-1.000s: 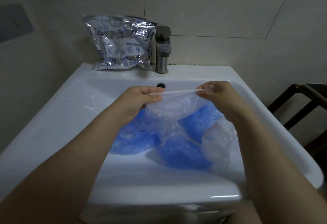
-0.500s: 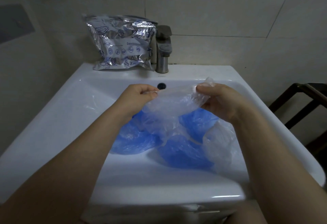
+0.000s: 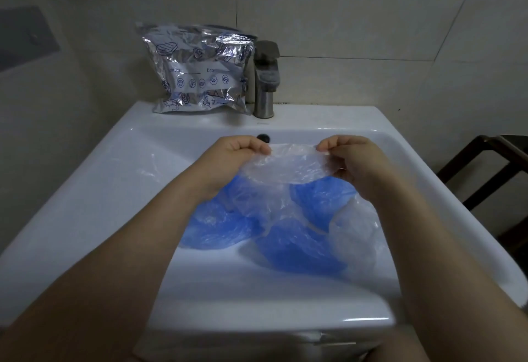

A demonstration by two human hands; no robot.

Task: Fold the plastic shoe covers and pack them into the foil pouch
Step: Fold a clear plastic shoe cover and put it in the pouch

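Three blue shoe covers [image 3: 297, 244], about three clear covers [image 3: 285, 166], one foil pouch [image 3: 200, 70], one tap [image 3: 265, 81].

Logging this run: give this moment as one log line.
left hand: pinches clear plastic shoe cover | right hand: pinches it too | crinkled silver foil pouch: beside faucet, untouched

Both forearms reach forward; left hand [image 3: 237, 153] and right hand [image 3: 353, 156], level and apart, each pinch with curled fingers.
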